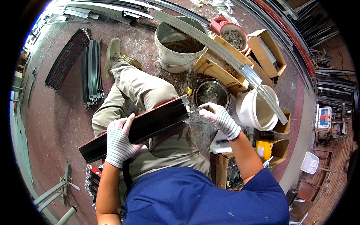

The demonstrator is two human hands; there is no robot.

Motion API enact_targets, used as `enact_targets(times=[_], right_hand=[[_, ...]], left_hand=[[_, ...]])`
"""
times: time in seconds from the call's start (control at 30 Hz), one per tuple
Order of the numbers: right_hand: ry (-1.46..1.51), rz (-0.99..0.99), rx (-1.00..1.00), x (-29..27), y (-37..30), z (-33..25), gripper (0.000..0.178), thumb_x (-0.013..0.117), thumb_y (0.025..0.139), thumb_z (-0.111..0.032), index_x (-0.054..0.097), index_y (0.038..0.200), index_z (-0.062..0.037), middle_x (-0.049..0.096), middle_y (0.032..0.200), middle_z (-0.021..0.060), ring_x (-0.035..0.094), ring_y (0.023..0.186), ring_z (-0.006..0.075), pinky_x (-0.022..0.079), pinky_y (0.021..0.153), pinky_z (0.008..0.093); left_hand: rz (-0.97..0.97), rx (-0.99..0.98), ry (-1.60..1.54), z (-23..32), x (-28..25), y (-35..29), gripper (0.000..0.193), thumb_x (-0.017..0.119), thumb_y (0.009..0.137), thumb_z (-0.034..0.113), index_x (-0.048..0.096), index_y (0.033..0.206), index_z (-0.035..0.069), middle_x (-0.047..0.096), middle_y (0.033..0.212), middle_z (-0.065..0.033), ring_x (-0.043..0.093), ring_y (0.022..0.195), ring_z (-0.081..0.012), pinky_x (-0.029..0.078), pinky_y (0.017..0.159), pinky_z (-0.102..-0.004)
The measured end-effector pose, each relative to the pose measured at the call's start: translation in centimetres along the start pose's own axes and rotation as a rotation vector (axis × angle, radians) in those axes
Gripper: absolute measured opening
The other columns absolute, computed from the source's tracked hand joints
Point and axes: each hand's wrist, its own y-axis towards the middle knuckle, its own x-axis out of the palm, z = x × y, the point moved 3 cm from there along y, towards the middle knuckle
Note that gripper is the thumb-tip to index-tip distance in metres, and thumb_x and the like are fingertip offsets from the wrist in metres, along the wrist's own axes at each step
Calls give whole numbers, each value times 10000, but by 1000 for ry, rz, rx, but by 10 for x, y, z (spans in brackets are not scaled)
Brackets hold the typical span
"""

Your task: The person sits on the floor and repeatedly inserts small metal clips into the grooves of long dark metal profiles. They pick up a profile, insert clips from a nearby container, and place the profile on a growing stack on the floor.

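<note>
Left hand (122, 143): gloved fingers grasp black profile (159, 120) | Profile: slants across the lap (170, 150) | Right hand (217, 117): gloved fingers pinch small thin piece (194, 111) at profile's right end | Dark round tub (211, 80): just beyond right hand

White bucket (246, 109) blocks the hands (220, 119) rightward; floor (56, 123) at left gives room.

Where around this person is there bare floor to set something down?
The floor looks largely bare at left, between the dark strip bundles and crossed bars; a smaller patch lies between the shoes and white bucket. Beyond the right hand, boxes and containers crowd together.
</note>
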Motion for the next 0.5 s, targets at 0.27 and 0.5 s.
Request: enact_targets(times=[0.27,0.5], right_hand=[[12,-90,-23,-7,8,16,511,765,961,-391,702,1277,5,727,1070,30,632,988,116,515,905,301],[-12,-135,-64,15,11,19,521,710,1013,-422,693,1299,14,735,1080,39,623,984,103,513,908,293]], left_hand=[[11,22,-4,0,0,0,1071,925,542,311,526,1499,43,649,1198,-168,626,1096,-362,454,1010,-499],[10,27,4,1,0,1,1065,932,561,328,516,1501,48,650,1194,-168,628,1093,-364,454,1009,-500]])
